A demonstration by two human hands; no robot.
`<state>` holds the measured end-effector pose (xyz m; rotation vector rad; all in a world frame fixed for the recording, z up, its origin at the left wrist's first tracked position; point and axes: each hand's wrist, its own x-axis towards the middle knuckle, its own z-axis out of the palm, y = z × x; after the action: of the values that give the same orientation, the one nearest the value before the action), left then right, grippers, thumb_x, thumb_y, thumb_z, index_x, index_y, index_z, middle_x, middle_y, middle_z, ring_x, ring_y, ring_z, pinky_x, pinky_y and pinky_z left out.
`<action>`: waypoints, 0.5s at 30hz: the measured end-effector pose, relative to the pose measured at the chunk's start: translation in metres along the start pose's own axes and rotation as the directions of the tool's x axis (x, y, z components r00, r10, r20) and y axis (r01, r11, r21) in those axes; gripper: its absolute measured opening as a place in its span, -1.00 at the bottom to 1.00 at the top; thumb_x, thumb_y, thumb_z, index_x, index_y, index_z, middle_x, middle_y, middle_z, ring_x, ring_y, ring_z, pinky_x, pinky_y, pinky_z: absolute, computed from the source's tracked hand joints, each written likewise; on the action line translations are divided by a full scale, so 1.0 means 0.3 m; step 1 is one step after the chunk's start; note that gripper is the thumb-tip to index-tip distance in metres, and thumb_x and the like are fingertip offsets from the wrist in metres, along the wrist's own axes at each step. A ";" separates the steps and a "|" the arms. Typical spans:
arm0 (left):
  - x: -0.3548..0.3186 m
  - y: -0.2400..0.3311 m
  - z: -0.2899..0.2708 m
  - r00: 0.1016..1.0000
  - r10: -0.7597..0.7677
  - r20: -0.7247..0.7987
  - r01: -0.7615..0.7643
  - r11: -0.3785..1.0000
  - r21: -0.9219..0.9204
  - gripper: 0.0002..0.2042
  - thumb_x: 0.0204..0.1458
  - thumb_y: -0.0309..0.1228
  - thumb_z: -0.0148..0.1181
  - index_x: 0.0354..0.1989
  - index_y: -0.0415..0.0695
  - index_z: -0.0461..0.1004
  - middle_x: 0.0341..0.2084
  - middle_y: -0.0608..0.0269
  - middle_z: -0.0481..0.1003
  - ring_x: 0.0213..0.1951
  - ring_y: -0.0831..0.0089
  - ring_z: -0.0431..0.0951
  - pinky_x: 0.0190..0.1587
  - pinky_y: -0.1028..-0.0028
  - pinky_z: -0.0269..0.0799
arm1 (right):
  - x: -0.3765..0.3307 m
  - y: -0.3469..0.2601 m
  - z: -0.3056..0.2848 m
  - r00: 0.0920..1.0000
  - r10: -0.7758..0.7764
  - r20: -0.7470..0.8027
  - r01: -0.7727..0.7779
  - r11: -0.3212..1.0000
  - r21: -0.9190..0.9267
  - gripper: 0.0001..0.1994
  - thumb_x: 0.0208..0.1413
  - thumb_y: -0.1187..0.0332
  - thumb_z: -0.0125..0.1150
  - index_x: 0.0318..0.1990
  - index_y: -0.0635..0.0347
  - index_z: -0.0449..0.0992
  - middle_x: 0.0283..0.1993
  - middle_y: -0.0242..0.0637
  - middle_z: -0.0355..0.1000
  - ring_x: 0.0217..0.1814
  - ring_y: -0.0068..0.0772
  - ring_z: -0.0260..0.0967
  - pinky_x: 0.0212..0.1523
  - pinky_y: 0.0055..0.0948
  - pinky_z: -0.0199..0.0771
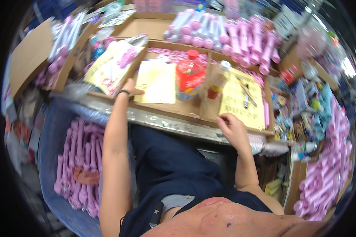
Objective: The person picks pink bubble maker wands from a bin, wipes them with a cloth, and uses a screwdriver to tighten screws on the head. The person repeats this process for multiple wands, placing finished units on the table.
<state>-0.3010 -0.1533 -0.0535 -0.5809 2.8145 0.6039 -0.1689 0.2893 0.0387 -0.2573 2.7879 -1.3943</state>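
Note:
My left hand [130, 88] rests at the front end of a cardboard divider, its visible fingers spread apart, beside a yellow printed sheet [156, 83]. My right hand [232, 128] is curled closed at the near edge of a second yellow printed sheet [241, 106]; whether anything is inside its fingers is hidden. On that second sheet lie a dark pen-like tool [247, 100] and what looks like a small pair of scissors or pliers [243, 87]. Between the sheets stand a red pouch with a red cap [190, 77] and a clear bottle [218, 81] with reddish contents at its bottom.
The partitioned cardboard tray [186, 112] holds pink rings [170, 54] at its back. Pink-and-white microphone-shaped pieces [253, 37] are piled behind it. A blue-lined bin [51, 154] of pink tubular parts [81, 158] stands at left; more pink parts [324, 173] fill a box at right.

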 end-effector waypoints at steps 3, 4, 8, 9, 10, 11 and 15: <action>-0.086 -0.013 -0.035 0.928 0.215 -0.305 -0.326 0.863 -0.386 -0.72 0.00 -0.34 0.24 -0.22 -0.31 0.47 -0.37 0.06 0.54 -0.29 0.25 0.54 -0.19 0.36 0.42 | -0.018 0.026 -0.006 1.000 -0.017 -0.025 0.016 1.000 -0.011 -0.75 0.14 0.22 0.23 -0.20 0.23 0.56 -0.34 -0.17 0.55 -0.35 -0.29 0.52 -0.28 -0.41 0.49; -0.142 -0.004 -0.050 0.883 0.148 -0.445 -0.402 0.728 -0.555 -0.77 0.06 -0.40 0.16 -0.18 -0.30 0.45 -0.32 0.10 0.52 -0.27 0.32 0.51 -0.17 0.40 0.40 | -0.006 0.042 -0.016 0.998 -0.053 -0.043 0.053 0.999 0.010 -0.74 0.14 0.21 0.22 -0.20 0.22 0.56 -0.34 -0.17 0.55 -0.35 -0.28 0.52 -0.27 -0.41 0.49; -0.494 0.024 -0.115 0.455 -0.086 -0.887 -0.786 0.429 -0.445 -0.81 0.24 -0.51 0.04 -0.01 -0.25 0.34 -0.17 0.16 0.50 -0.14 0.50 0.48 -0.06 0.56 0.39 | 0.173 0.173 -0.140 0.987 0.007 -0.161 -0.037 0.982 -0.187 -0.66 0.13 0.12 0.22 -0.15 0.24 0.54 -0.20 -0.11 0.55 -0.16 -0.18 0.51 -0.11 -0.31 0.46; -0.578 0.052 -0.116 0.376 -0.127 -0.918 -0.840 0.373 -0.395 -0.80 0.25 -0.49 0.04 0.00 -0.23 0.31 -0.19 0.19 0.50 -0.16 0.53 0.48 -0.09 0.58 0.39 | 0.242 0.219 -0.159 0.949 -0.088 -0.302 -0.018 0.943 -0.331 -0.57 0.10 0.11 0.26 -0.06 0.30 0.47 -0.09 -0.03 0.50 -0.06 -0.08 0.46 -0.05 -0.23 0.44; -0.649 0.078 -0.135 0.419 -0.140 -0.897 -0.857 0.265 -0.442 -0.81 0.25 -0.51 0.04 -0.01 -0.23 0.32 -0.20 0.21 0.49 -0.17 0.55 0.47 -0.10 0.59 0.38 | 0.306 0.271 -0.198 0.942 -0.132 -0.308 -0.033 0.877 -0.479 -0.45 0.03 0.07 0.32 0.04 0.33 0.40 0.02 0.09 0.41 0.06 0.03 0.39 0.01 -0.16 0.41; -0.712 0.106 -0.156 0.445 -0.134 -0.885 -0.874 0.148 -0.462 -0.82 0.24 -0.52 0.04 -0.02 -0.24 0.33 -0.21 0.23 0.49 -0.19 0.57 0.47 -0.12 0.60 0.37 | 0.362 0.326 -0.214 0.931 -0.143 -0.335 -0.075 0.825 -0.560 -0.33 -0.02 0.07 0.35 0.17 0.29 0.30 0.03 0.12 0.37 0.12 0.12 0.34 0.04 -0.12 0.42; -0.851 0.288 -0.186 0.654 0.256 -0.712 -0.745 0.381 -0.547 -0.82 0.19 -0.59 0.07 -0.05 -0.26 0.37 -0.28 0.29 0.47 -0.27 0.63 0.43 -0.20 0.65 0.32 | 0.490 0.557 -0.226 0.998 -0.045 -0.041 0.009 0.775 -0.632 -0.24 -0.01 0.12 0.30 0.29 0.26 0.10 0.01 0.19 0.33 0.06 0.16 0.39 -0.02 -0.07 0.49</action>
<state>-0.1133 -0.0198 0.0969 0.1904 3.0166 2.3268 -0.3432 0.4191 -0.0444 -0.2624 3.2087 -0.4016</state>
